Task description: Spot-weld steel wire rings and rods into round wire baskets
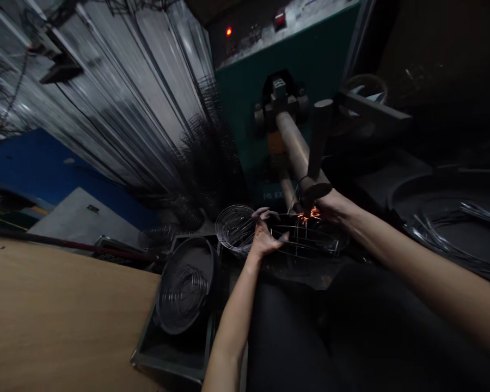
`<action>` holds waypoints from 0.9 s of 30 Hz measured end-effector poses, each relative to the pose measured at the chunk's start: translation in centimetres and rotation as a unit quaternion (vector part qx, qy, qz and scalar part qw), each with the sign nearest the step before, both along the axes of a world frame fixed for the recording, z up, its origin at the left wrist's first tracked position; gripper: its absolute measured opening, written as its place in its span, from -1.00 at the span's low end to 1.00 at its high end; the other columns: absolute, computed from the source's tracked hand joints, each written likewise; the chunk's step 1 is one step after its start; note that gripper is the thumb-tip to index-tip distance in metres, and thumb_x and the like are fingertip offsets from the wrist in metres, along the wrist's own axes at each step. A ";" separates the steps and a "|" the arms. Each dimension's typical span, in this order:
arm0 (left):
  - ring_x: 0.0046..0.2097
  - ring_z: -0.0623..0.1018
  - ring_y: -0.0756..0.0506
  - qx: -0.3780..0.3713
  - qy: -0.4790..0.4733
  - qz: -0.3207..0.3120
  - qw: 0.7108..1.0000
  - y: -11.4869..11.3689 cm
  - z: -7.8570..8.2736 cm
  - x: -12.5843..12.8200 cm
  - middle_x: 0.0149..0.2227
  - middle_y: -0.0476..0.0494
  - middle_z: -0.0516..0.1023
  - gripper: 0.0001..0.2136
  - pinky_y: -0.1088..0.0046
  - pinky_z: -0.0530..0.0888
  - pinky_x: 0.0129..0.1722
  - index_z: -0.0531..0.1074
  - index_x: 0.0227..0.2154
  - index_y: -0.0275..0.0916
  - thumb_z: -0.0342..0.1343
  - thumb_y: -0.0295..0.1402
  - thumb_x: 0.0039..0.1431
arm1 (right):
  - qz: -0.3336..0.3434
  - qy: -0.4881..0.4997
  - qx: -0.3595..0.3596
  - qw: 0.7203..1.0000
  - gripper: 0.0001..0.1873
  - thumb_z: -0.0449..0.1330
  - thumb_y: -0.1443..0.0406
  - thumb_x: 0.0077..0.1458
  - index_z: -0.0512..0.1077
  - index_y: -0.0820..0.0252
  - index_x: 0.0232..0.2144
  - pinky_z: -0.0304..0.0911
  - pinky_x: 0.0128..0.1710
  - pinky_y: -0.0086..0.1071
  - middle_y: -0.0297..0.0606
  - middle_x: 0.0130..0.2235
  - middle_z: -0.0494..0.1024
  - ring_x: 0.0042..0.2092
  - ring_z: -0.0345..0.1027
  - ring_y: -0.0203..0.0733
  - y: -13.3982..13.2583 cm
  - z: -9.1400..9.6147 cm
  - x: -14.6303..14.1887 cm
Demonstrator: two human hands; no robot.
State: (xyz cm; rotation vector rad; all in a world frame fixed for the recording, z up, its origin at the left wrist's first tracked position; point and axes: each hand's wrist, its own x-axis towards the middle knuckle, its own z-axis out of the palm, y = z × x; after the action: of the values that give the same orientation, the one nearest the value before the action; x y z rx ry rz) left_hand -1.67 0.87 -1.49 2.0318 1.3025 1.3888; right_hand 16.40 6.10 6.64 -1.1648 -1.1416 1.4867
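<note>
My left hand (pixel 265 235) grips the near left rim of a wire basket frame (pixel 306 239), fingers curled over the wire. On the frame's far right side my right hand (pixel 330 206) is closed, partly hidden behind the round welding electrode (pixel 315 188). Orange sparks (pixel 308 216) fly where the electrode meets the wire. The electrode hangs from a long arm (pixel 296 147) of the green welding machine (pixel 286 81).
A round wire mesh piece (pixel 234 228) lies left of the frame. A dark bowl with wire coils (pixel 185 283) sits in a tray at lower left. Loose wire rods (pixel 453 234) fill a round tray at right. A wooden board (pixel 57 321) lies at left.
</note>
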 end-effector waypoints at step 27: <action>-0.35 0.48 -0.02 -0.337 -0.218 -0.134 0.906 -9.4 4.9 6.8 -0.44 -0.09 0.50 -0.58 0.46 0.42 -0.24 0.52 -0.22 -0.30 0.02 -0.02 0.18 | 0.105 -0.337 0.278 0.893 -0.67 -0.03 0.22 0.19 0.51 0.21 -0.31 0.39 -0.15 -0.19 -0.10 -0.27 0.55 -0.24 0.46 -0.06 -17.3 -5.8 3.9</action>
State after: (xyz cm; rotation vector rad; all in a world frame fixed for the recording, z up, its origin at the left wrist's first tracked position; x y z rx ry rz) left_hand 5.14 -8.49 3.40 1.2821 1.0509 0.9920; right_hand 20.31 -11.20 0.88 -1.1859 -2.0588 0.7843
